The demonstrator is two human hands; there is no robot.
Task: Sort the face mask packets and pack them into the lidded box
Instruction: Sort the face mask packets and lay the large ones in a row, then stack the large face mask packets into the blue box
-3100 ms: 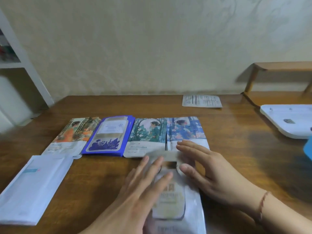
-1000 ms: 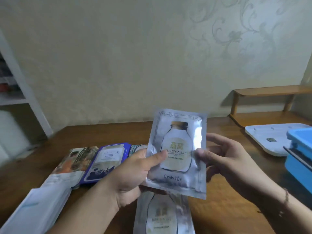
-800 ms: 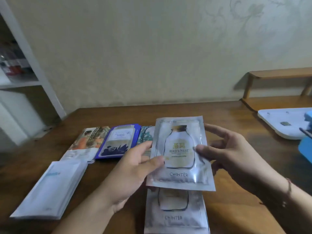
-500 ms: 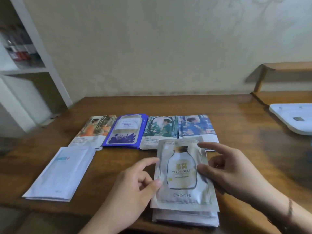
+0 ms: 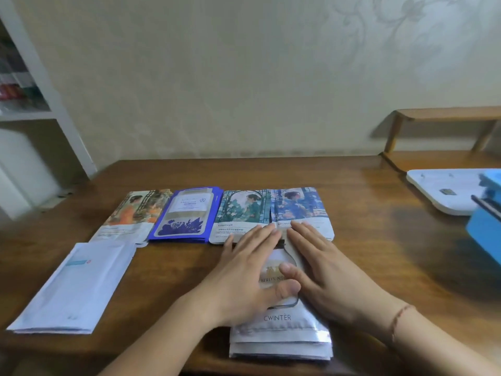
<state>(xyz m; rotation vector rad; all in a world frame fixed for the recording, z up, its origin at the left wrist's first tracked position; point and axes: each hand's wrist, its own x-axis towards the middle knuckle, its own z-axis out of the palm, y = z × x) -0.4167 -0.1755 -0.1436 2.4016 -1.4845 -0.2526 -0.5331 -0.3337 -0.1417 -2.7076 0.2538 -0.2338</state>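
My left grip (image 5: 249,270) and right grip (image 5: 322,270) lie spread flat, pressing the silver packet stack (image 5: 280,332) printed "BIRD'S NEST" and "CWINTER"; beyond my fingertips, "KISSINAIL"-like print blurs.

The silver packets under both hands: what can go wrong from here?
1. The silver packets hang slightly over the table edge; a push from the left hand or right hand may slide them off.
2. The fingertips touch the green packet and could shift it.
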